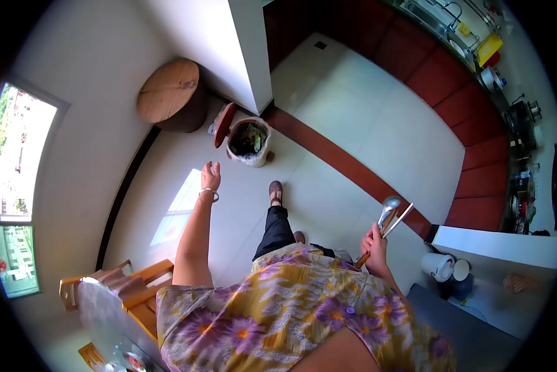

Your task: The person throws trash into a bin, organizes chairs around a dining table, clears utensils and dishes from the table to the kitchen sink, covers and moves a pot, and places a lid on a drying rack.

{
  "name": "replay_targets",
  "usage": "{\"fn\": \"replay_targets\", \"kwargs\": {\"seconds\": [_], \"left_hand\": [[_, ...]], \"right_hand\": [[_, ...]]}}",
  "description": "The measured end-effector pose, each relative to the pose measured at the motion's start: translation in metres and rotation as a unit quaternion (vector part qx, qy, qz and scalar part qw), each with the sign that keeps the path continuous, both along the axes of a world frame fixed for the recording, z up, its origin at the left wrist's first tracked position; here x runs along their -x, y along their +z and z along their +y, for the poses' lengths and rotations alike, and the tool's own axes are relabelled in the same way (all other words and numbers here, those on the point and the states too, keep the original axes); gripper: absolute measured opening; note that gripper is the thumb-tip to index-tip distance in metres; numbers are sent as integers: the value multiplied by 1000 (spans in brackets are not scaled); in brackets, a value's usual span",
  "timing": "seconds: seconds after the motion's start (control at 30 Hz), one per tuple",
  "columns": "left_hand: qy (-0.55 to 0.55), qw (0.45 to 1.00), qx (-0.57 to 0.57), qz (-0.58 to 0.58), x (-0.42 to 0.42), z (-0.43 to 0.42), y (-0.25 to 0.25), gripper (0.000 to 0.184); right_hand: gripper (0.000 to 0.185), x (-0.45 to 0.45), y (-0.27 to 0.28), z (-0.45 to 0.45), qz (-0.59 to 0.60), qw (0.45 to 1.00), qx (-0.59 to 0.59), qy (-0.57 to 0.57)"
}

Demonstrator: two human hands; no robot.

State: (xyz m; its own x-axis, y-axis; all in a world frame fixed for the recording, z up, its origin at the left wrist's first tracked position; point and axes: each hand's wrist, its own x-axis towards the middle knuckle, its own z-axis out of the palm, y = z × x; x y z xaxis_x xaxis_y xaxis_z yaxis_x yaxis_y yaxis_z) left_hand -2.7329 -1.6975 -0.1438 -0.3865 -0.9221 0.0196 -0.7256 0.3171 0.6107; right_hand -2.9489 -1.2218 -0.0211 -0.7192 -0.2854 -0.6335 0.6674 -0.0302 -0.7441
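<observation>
Silvery spoon [391, 203], white stick [400, 219] and brown stick [388, 221], bunched in the right hand [376, 247].
It is wrapped around them, above the pale floor [318, 201]; the left hand [211, 178], wearing a bracelet [209, 195], is held forward, loosely curled and unclenched, near a lined bin [251, 161] with greenish scraps [254, 137], its red lid [225, 124] raised.
</observation>
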Motion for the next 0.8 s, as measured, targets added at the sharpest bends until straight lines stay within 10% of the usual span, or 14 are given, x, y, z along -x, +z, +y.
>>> {"fn": "replay_targets", "kwargs": {"seconds": [0.27, 0.6, 0.67, 0.73, 0.8], "left_hand": [[22, 994, -74, -79, 79, -208, -147, 57], [-28, 950, -305, -67, 144, -235, -281, 55], [-119, 978, 48, -162, 167, -183, -262, 49], [-311, 884, 57, -345, 183, -154, -252, 43], [-225, 894, -127, -365, 206, -135, -237, 42]], "right_hand": [[35, 83, 0, -94, 8, 990, -138, -14], [34, 179, 1, -193, -92, 981, -172, 4], [34, 203, 6, -207, -84, 983, -162, 13], [34, 227, 7, -211, -69, 988, -140, -4], [34, 252, 8, -213, -49, 992, -111, -20]]}}
